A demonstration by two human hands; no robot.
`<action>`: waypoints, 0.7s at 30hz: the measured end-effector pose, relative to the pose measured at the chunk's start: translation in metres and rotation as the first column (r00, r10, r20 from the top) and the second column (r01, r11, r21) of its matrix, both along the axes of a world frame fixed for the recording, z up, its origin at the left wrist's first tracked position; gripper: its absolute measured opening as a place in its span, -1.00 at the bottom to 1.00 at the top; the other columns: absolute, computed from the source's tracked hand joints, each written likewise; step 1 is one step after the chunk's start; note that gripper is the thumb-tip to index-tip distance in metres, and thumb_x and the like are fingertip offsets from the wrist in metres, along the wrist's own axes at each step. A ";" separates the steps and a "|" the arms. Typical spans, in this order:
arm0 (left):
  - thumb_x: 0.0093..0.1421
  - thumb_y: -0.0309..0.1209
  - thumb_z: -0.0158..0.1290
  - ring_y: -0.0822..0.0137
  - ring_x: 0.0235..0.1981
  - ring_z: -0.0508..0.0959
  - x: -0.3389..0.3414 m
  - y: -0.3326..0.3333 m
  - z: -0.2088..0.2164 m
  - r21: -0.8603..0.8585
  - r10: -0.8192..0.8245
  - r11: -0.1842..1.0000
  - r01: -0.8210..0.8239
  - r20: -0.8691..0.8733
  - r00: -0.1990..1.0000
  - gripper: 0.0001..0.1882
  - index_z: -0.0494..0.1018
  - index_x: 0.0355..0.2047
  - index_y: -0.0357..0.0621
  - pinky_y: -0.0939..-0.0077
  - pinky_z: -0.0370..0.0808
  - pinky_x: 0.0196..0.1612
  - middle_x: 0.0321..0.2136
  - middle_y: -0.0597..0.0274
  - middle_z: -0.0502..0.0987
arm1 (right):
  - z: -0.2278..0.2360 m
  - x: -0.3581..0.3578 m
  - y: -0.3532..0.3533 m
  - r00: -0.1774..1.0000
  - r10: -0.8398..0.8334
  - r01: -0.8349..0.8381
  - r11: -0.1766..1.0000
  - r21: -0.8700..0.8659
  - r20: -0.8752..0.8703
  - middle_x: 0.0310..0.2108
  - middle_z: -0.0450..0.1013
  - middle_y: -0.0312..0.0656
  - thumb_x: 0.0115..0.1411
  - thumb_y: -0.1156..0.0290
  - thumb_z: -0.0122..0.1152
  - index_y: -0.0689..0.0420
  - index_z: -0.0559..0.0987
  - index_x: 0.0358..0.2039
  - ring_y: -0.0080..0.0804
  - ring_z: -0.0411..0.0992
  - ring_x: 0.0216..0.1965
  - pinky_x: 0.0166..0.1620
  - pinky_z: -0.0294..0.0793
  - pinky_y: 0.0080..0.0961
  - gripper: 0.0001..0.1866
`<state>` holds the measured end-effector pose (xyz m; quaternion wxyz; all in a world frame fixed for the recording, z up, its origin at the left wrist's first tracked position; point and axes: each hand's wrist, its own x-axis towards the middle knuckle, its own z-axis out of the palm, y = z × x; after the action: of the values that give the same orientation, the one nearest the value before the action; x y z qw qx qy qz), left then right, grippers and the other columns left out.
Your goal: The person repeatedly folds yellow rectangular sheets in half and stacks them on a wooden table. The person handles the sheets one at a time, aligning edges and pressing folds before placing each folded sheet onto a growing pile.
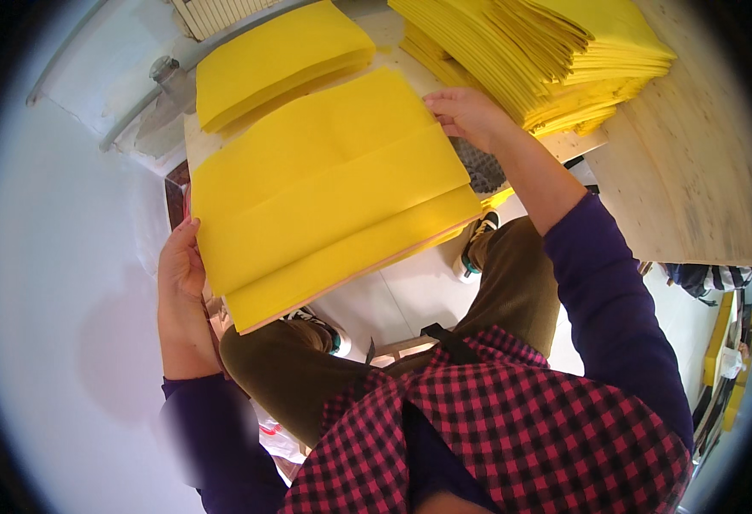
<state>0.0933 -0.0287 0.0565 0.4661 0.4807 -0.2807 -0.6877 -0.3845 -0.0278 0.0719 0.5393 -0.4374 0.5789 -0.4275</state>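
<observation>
The left hand (182,262) is touching the left edge of a broad, rectangular, fabric-like yellow sheet (333,167), its fingers partly hidden; the right hand (470,118) is bending its fingers against the sheet's upper right edge. Whether either is gripping, I cannot tell. The sheet is lying in front of the person, above the knees, showing a plain yellow face with crosswise creases. Just beyond it, a smaller folded yellow piece (281,51) is resting; a tall, many-layered yellow stack (556,64) is standing at the upper right.
</observation>
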 end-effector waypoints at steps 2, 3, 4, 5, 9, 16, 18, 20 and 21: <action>0.19 -0.37 0.08 0.26 -0.23 0.60 0.000 -0.002 -0.002 -0.028 0.024 0.999 -0.023 0.044 0.999 -0.69 0.45 -0.09 -0.24 0.38 0.56 -0.13 -0.23 0.11 0.59 | -0.002 0.003 -0.003 0.999 -0.036 0.036 0.999 -0.005 -0.031 -0.20 0.49 -0.15 0.30 0.29 0.07 0.27 0.45 -0.04 -0.44 0.46 -0.18 -0.10 0.45 -0.51 -0.66; 0.19 -0.37 0.08 0.26 -0.23 0.60 0.000 -0.002 -0.003 -0.008 0.007 1.000 -0.007 0.039 0.999 -0.69 0.44 -0.09 -0.24 0.37 0.57 -0.13 -0.23 0.11 0.59 | -0.003 0.004 -0.004 0.999 -0.036 0.036 0.999 -0.009 -0.041 -0.19 0.49 -0.16 0.31 0.30 0.05 0.28 0.45 -0.03 -0.45 0.47 -0.19 -0.10 0.46 -0.50 -0.67; 0.20 -0.38 0.08 0.26 -0.23 0.60 0.000 -0.003 -0.004 -0.003 0.000 1.000 0.000 0.052 0.999 -0.70 0.44 -0.09 -0.24 0.37 0.57 -0.14 -0.23 0.11 0.59 | -0.003 0.005 -0.005 0.998 -0.034 0.033 0.999 -0.012 -0.050 -0.19 0.50 -0.16 0.32 0.31 0.03 0.28 0.45 -0.02 -0.45 0.48 -0.20 -0.11 0.48 -0.49 -0.67; 0.20 -0.38 0.07 0.26 -0.22 0.60 0.001 -0.004 -0.005 -0.031 -0.012 0.999 0.015 0.080 0.997 -0.70 0.44 -0.09 -0.24 0.37 0.58 -0.15 -0.23 0.11 0.59 | -0.003 0.005 -0.006 0.998 -0.038 0.038 0.999 -0.003 -0.056 -0.19 0.50 -0.17 0.33 0.33 0.00 0.28 0.45 -0.02 -0.46 0.50 -0.21 -0.12 0.50 -0.49 -0.67; 0.22 -0.40 0.03 0.27 -0.23 0.60 0.002 -0.007 -0.009 -0.031 -0.032 0.999 0.036 0.122 0.992 -0.72 0.42 -0.08 -0.25 0.37 0.59 -0.18 -0.23 0.12 0.58 | -0.004 0.009 -0.008 0.996 -0.055 0.053 0.998 -0.033 -0.067 -0.20 0.50 -0.17 0.33 0.34 -0.01 0.29 0.46 -0.01 -0.46 0.49 -0.26 -0.20 0.50 -0.51 -0.67; 0.24 -0.42 0.01 0.31 -0.29 0.60 -0.001 -0.007 -0.007 -0.061 -0.038 0.997 0.048 0.146 0.989 -0.78 0.43 -0.14 -0.25 0.43 0.59 -0.21 -0.26 0.14 0.58 | -0.007 0.013 -0.011 0.995 -0.071 0.065 0.995 -0.079 -0.077 -0.22 0.51 -0.17 0.34 0.34 -0.04 0.29 0.47 -0.01 -0.47 0.49 -0.28 -0.26 0.50 -0.52 -0.67; 0.25 -0.43 0.01 0.34 -0.32 0.60 -0.005 -0.006 -0.002 -0.053 -0.029 0.998 0.038 0.155 0.988 -0.81 0.44 -0.17 -0.26 0.47 0.57 -0.24 -0.28 0.16 0.58 | -0.008 0.010 -0.013 0.995 -0.051 0.046 0.997 -0.059 -0.080 -0.20 0.51 -0.18 0.34 0.34 -0.05 0.28 0.47 0.00 -0.48 0.50 -0.24 -0.22 0.51 -0.52 -0.67; 0.25 -0.47 0.01 0.38 -0.36 0.59 -0.009 -0.004 0.003 -0.035 -0.004 0.999 0.011 0.180 0.984 -0.84 0.46 -0.19 -0.26 0.53 0.55 -0.29 -0.31 0.20 0.59 | -0.008 0.007 -0.014 0.998 -0.031 0.030 0.999 -0.033 -0.048 -0.20 0.51 -0.19 0.33 0.33 -0.04 0.28 0.48 -0.02 -0.49 0.50 -0.26 -0.23 0.51 -0.53 -0.67; 0.25 -0.47 0.01 0.39 -0.36 0.59 -0.012 -0.003 0.004 -0.047 -0.001 0.999 0.009 0.180 0.984 -0.84 0.46 -0.20 -0.27 0.54 0.55 -0.29 -0.31 0.20 0.59 | -0.008 0.006 -0.014 0.999 -0.018 0.017 0.999 -0.033 -0.030 -0.20 0.51 -0.19 0.33 0.32 -0.03 0.28 0.48 -0.03 -0.49 0.49 -0.25 -0.22 0.51 -0.53 -0.67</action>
<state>0.0818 -0.0313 0.0608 0.4483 0.5290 -0.3393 -0.6357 -0.3788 -0.0416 0.0644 0.5196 -0.4472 0.5838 -0.4350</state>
